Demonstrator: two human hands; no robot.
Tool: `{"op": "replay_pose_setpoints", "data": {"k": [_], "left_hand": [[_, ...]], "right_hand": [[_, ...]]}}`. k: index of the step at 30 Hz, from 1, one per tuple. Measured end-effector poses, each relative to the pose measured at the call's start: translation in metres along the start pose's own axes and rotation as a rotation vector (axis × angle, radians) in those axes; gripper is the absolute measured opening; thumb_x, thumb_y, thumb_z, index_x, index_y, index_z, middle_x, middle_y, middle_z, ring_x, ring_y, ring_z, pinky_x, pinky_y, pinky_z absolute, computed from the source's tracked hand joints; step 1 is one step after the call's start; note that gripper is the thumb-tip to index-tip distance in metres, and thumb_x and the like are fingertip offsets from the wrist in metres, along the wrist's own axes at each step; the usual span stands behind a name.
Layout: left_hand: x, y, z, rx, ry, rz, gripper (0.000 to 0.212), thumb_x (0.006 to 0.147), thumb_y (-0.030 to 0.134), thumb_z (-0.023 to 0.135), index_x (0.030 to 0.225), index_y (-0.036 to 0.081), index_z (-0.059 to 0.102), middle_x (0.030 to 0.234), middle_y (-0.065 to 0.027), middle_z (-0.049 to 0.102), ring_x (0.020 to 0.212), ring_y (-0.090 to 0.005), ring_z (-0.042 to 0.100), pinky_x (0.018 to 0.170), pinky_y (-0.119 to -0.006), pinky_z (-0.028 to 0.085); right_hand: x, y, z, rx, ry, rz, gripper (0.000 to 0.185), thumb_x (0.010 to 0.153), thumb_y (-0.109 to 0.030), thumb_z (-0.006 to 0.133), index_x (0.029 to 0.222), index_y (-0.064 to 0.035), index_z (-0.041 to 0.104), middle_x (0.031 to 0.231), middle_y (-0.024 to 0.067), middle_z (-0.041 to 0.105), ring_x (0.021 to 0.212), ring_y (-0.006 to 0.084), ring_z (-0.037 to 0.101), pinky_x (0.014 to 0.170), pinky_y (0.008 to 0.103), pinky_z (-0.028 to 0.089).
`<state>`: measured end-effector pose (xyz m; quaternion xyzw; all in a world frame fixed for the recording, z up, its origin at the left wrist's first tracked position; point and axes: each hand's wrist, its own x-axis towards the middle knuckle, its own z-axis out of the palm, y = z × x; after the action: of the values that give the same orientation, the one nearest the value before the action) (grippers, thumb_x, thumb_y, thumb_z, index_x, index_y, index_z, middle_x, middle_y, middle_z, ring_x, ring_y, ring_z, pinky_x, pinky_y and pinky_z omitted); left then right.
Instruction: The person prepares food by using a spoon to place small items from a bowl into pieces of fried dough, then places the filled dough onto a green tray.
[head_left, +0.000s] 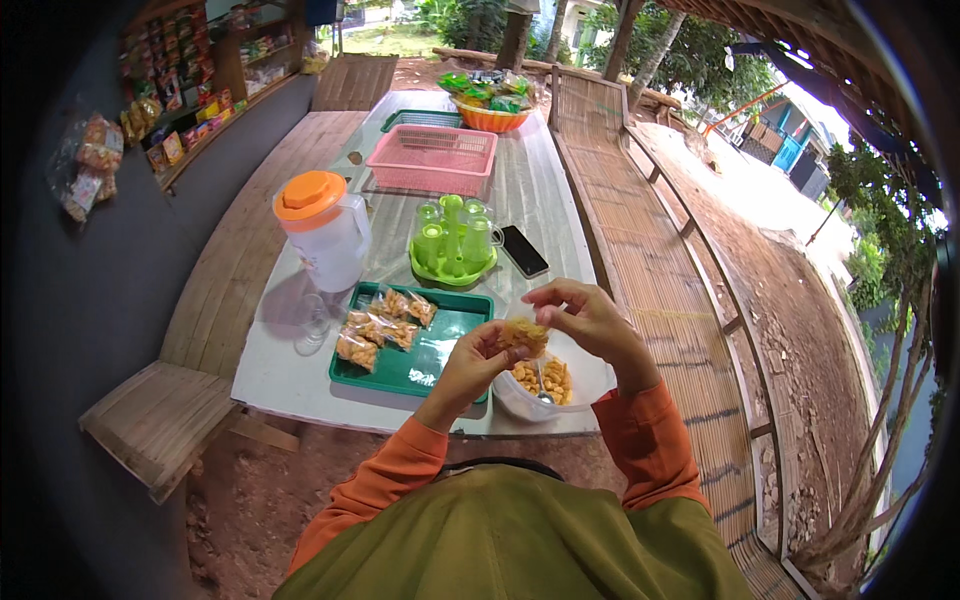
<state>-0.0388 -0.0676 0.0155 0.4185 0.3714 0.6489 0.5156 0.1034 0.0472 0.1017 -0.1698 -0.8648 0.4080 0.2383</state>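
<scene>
My left hand (480, 358) is closed around the filled lower part of a clear plastic bag of snacks (526, 335). With thumb and fingers, my right hand (581, 319) pinches the bag's upper edge. Under both hands stands a translucent plastic bowl (517, 400) holding loose golden snack pieces (557, 379) and a metal spoon (545, 396). To its left lies a green plastic tray (410, 385), with several small filled snack bags (385, 322) grouped on its left half. Part of the bowl is hidden by my hands.
Beyond the tray stand an orange-lidded plastic pitcher (322, 247), a green glass rack (453, 262) with glasses and a smartphone (525, 251). A pink basket (431, 180) and an orange basket of packets (491, 120) are farther off. Benches (637, 247) flank the table.
</scene>
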Motion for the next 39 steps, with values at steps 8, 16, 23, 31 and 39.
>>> {"op": "replay_pose_setpoints", "data": {"k": [8,16,23,31,39], "left_hand": [[0.007,0.011,-0.005,0.214,0.062,0.187,0.033,0.081,0.013,0.064,0.111,0.002,0.056,0.097,-0.0032,0.062,0.089,-0.0082,0.056,0.071,-0.022,0.044],[0.016,0.036,-0.021,0.264,0.069,0.082,0.01,0.079,0.008,0.065,0.085,0.0,0.066,0.079,-0.0027,0.064,0.071,-0.0061,0.056,0.066,-0.02,0.044],[-0.01,0.031,-0.085,0.348,0.468,0.253,0.007,0.081,0.008,0.062,0.082,0.002,0.065,0.071,0.0006,0.061,0.061,-0.0028,0.051,0.053,-0.017,0.04],[-0.059,-0.055,-0.206,0.768,1.022,0.025,0.012,0.075,0.013,0.065,0.076,0.001,0.063,0.069,-0.0055,0.063,0.061,-0.0128,0.057,0.058,-0.027,0.044],[-0.058,-0.091,-0.227,1.086,1.124,-0.031,0.014,0.072,0.016,0.063,0.07,0.003,0.06,0.067,-0.0106,0.061,0.063,-0.0261,0.059,0.06,-0.035,0.045]], "right_hand": [[0.004,0.006,0.011,0.269,0.0,0.091,0.019,0.075,-0.016,0.07,0.084,0.0001,0.067,0.074,0.0052,0.063,0.07,0.0099,0.058,0.065,0.0244,0.046],[0.003,0.011,0.022,0.345,0.042,0.114,0.013,0.078,-0.01,0.067,0.086,0.0005,0.066,0.08,0.0027,0.063,0.074,0.0062,0.056,0.066,0.0212,0.045],[-0.029,0.037,0.032,-0.531,0.607,-0.061,0.026,0.076,-0.012,0.064,0.101,-0.0049,0.062,0.1,0.014,0.057,0.096,0.0314,0.051,0.084,0.0398,0.039],[-0.073,0.063,0.063,-0.401,0.467,0.186,0.026,0.079,-0.016,0.061,0.101,-0.0018,0.06,0.096,0.0156,0.059,0.091,0.0305,0.055,0.078,0.0373,0.043],[-0.066,0.061,0.062,-0.383,0.442,0.235,0.021,0.08,-0.016,0.059,0.096,-0.0018,0.063,0.085,0.0147,0.062,0.076,0.0275,0.06,0.07,0.0363,0.046]]}}
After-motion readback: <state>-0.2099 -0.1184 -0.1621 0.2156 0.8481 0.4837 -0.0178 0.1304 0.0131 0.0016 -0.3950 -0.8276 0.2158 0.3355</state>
